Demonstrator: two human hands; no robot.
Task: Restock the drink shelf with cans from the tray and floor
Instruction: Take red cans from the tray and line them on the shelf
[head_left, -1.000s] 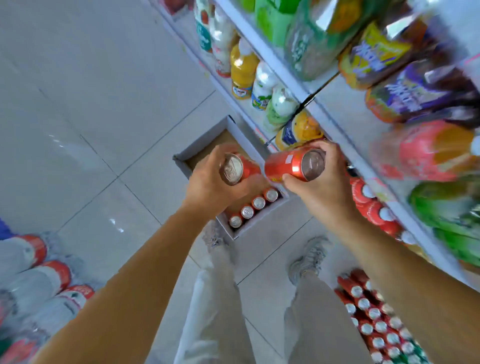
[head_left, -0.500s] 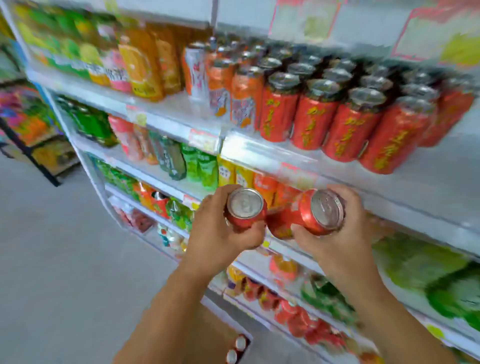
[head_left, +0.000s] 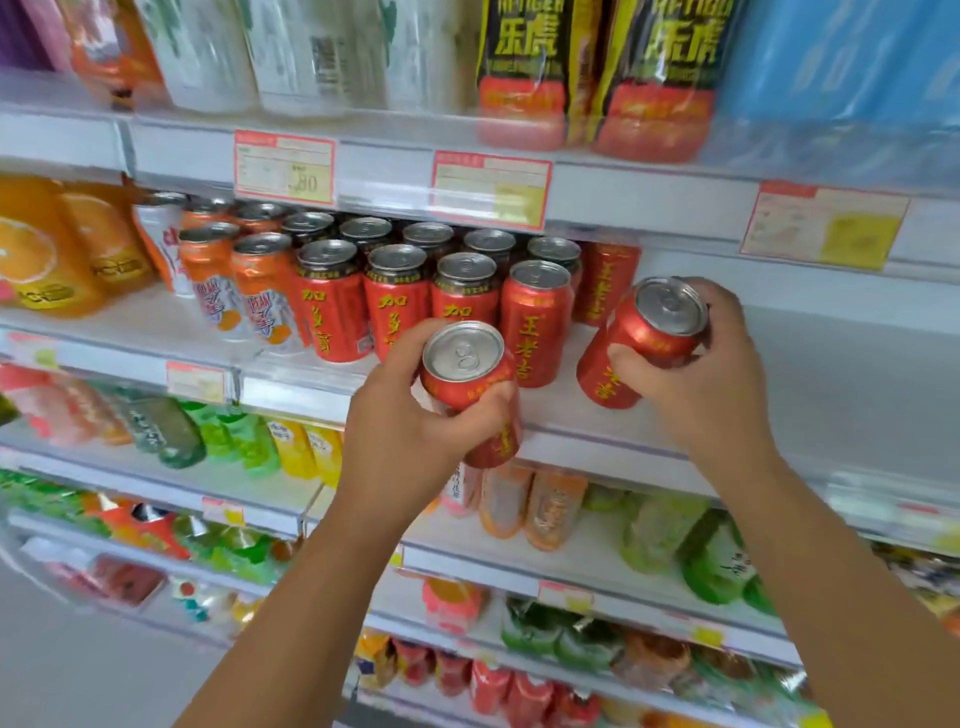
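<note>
Two cans at the shelf (head_left: 779, 395).
Left hand (head_left: 400, 436) grips can (head_left: 467, 379) before the edge; right hand (head_left: 701, 374) grips tilted can (head_left: 639, 343) over it.

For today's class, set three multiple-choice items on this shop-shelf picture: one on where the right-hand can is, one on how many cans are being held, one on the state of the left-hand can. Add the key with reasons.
1. Where is the right-hand can?
A. In a tray on the floor.
B. On the top shelf.
C. At the bare stretch of shelf right of the red can rows.

2. How many cans do the two hands hold?
A. One.
B. Two.
C. Four.

3. How is the left-hand can?
A. Gripped, tilted, lid towards the camera.
B. Standing released on the shelf.
C. Crushed flat.

Key: 1 C, bare shelf lies to its right and the rows to its left. 2 B, one can sits in each hand. 3 A, the left hand has its fingers curled round it and the lid faces us.
</note>
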